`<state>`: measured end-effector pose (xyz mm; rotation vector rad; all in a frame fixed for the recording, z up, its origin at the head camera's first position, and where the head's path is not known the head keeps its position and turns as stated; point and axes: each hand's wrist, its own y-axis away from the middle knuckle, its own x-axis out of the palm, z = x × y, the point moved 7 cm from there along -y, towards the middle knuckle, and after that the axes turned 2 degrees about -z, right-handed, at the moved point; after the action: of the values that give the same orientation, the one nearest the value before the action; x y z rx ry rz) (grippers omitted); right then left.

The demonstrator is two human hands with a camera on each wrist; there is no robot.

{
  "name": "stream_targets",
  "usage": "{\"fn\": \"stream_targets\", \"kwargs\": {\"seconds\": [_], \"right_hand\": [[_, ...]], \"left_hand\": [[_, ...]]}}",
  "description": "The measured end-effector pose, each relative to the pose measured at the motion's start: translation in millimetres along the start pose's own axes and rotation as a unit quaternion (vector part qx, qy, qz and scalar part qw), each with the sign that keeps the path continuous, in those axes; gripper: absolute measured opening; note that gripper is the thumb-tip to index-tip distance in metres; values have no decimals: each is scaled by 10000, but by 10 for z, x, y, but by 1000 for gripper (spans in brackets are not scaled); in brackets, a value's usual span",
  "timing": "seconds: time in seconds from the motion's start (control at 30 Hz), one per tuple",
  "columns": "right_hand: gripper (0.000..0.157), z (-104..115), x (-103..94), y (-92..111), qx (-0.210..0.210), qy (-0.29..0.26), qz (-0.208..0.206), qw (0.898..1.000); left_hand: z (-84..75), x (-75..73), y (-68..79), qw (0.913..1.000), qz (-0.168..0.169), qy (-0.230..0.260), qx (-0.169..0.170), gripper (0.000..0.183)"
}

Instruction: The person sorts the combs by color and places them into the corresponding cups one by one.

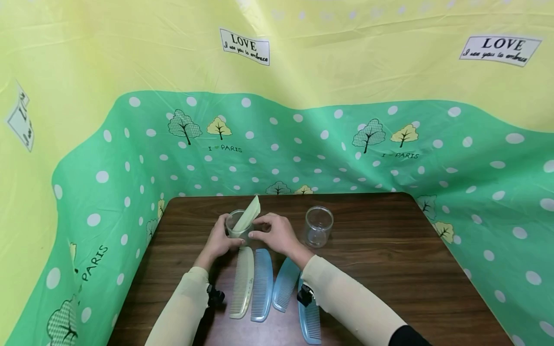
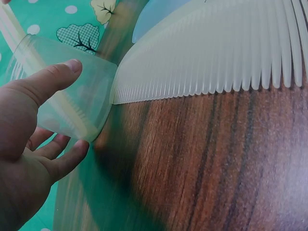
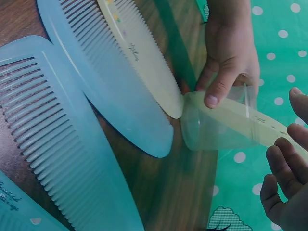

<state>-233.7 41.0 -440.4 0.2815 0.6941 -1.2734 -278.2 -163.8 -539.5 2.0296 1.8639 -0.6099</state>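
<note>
At the frame's lower centre, a clear cylindrical glass cup (image 1: 235,234) containing a tilted pale-green plastic comb (image 1: 248,215) is gripped by the left hand (image 1: 218,240); alongside, the right hand (image 1: 278,234) is held spread.

This looks like a small booth screened off with printed cloth (image 1: 346,72): the fabric, yellow above and green below, hangs in soft folds behind a dark wood-grain table (image 1: 389,250) and along both its sides. White dots (image 1: 102,177), little trees (image 1: 185,124) and lettering (image 1: 243,42) ("LOVE" on pale labels (image 1: 499,51), "PARIS" lower down) lend it a homely air, but what sort of room lies beyond the cloth cannot be told
</note>
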Motion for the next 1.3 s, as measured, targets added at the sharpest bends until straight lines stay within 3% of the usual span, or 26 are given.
{"fn": "stream_targets", "kwargs": {"seconds": [0.87, 1.3], "right_hand": [[42, -441, 489, 67, 376, 385, 544, 9971], [46, -498, 611, 74, 583, 241, 722, 9954]], "left_hand": [[2, -22, -5, 10000, -30, -45, 35, 91], [40, -5, -20, 10000, 35, -73, -52, 93]]}}
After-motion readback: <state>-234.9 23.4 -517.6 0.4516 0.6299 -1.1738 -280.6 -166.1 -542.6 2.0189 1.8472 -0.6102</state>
